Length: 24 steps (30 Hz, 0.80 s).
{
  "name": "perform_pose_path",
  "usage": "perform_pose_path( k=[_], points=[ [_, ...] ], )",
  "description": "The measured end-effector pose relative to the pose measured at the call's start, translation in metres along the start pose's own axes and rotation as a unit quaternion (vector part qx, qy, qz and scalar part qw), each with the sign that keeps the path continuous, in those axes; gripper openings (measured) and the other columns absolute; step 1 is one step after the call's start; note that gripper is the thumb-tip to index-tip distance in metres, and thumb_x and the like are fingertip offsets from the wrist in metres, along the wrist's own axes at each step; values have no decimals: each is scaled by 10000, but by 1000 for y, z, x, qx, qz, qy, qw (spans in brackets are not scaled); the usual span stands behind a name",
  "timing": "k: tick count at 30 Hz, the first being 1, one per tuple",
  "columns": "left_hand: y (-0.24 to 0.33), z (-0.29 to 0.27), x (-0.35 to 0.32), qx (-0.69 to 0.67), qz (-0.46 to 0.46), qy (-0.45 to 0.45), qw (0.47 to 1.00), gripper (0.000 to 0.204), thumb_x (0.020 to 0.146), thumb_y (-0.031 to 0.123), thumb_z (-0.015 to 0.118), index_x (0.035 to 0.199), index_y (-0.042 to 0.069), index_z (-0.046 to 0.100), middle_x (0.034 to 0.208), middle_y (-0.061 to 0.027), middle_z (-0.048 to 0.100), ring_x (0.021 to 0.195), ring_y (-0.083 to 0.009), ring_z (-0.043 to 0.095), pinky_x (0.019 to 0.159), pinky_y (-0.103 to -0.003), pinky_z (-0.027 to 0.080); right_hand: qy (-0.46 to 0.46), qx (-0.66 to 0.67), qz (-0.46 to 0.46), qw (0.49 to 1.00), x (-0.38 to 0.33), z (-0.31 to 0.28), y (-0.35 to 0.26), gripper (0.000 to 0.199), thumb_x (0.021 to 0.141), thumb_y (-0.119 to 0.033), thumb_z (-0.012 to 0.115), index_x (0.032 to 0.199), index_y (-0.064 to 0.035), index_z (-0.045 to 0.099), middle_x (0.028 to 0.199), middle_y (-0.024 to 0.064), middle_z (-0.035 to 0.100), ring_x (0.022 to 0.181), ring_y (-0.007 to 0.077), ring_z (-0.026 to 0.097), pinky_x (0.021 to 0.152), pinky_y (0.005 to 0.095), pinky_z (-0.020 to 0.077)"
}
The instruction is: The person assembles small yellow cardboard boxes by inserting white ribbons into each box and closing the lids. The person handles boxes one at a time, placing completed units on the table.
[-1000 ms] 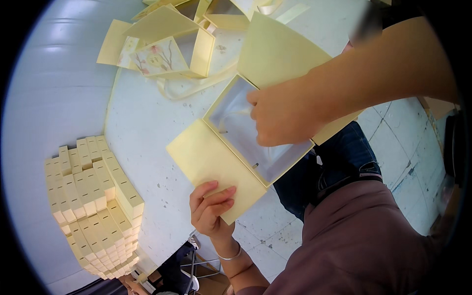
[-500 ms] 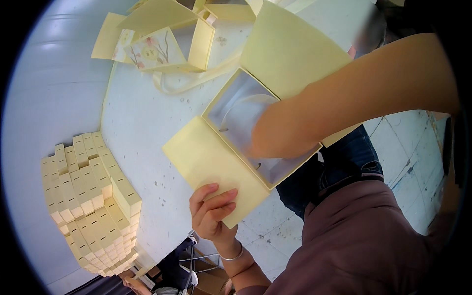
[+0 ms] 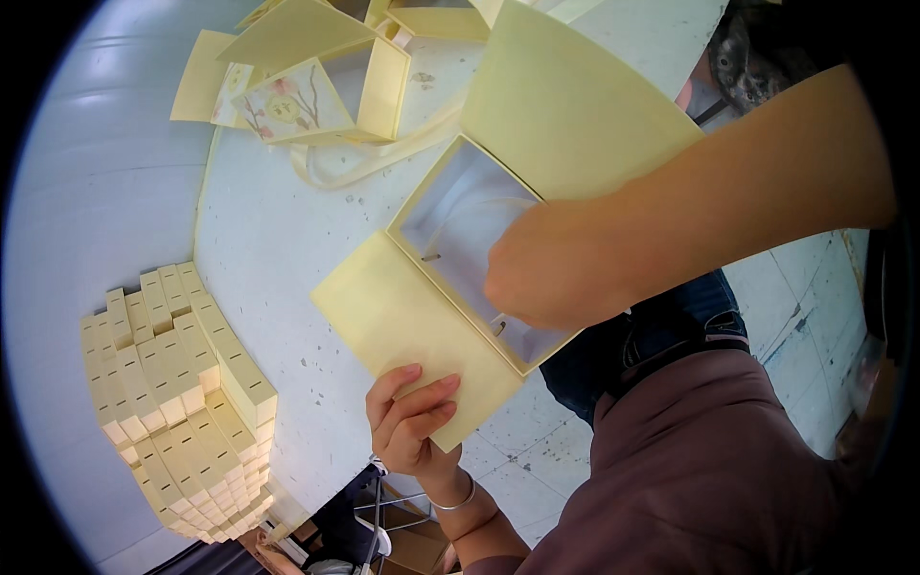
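A cream gift box [image 3: 458, 297] lies open, its pale grey-white inside facing up. Two slots with small brownish ends show along one inner wall, and a translucent looped ribbon [image 3: 460, 213] curves inside. My right hand [image 3: 541, 264] reaches into the box from the right, closed like a fist near the lower slot; its fingertips and anything in them are hidden. My left hand [image 3: 417, 417] grips the outer edge of the box's side flap [image 3: 402, 321], fingers on top. A larger cream flap [image 3: 565, 105] stands raised on the far side.
More open cream boxes with a floral print [image 3: 307, 101] sit at the table's far end beside a pale ribbon [image 3: 383, 168]. A tall stack of small cream boxes [image 3: 182, 402] stands at left on the white table [image 3: 287, 240]. Beyond its edge lies a tiled floor [image 3: 786, 326].
My right hand has moved down slightly inside the box, toward the lower slot, and its forearm sits lower. The box has shifted a little left; my left hand keeps its hold on the flap.
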<state>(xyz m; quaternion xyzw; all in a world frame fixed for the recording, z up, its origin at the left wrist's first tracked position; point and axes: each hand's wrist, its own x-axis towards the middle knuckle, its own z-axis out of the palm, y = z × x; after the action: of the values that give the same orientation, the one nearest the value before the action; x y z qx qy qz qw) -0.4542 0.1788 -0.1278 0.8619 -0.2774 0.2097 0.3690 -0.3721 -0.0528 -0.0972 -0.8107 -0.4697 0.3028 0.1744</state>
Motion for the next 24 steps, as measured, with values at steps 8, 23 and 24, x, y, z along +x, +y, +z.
perform_pose_path(
  k=[8, 23, 24],
  points=[
    [1, 0, 0, 2, 2, 4, 1000, 264, 668, 122, 717, 605, 82, 464, 698, -67, 667, 850, -278, 583, 773, -377, 471, 75, -115, -21, 990, 2, 22, -3, 78, 649, -100, 596, 620, -40, 637, 617, 129, 621, 597, 272, 614, 603, 352, 424],
    [11, 25, -12, 19, -36, 173, 984, 241, 780, 138, 658, 965, 46, 535, 1241, -178, 445, 1050, -275, 519, 803, -372, 474, 41, -77, -13, 996, 18, 26, -3, 77, 656, -107, 604, 629, -59, 658, 631, 111, 621, 631, 264, 580, 713, 362, 373],
    [10, 33, -18, -22, -50, 220, 974, 336, 783, 122, 665, 1056, 54, 481, 1284, -169, 373, 1055, -260, 509, 793, -363, 476, 36, -69, -16, 997, 19, 26, -3, 77, 660, -109, 608, 635, -61, 662, 639, 106, 621, 646, 258, 577, 724, 358, 368]
  ],
)
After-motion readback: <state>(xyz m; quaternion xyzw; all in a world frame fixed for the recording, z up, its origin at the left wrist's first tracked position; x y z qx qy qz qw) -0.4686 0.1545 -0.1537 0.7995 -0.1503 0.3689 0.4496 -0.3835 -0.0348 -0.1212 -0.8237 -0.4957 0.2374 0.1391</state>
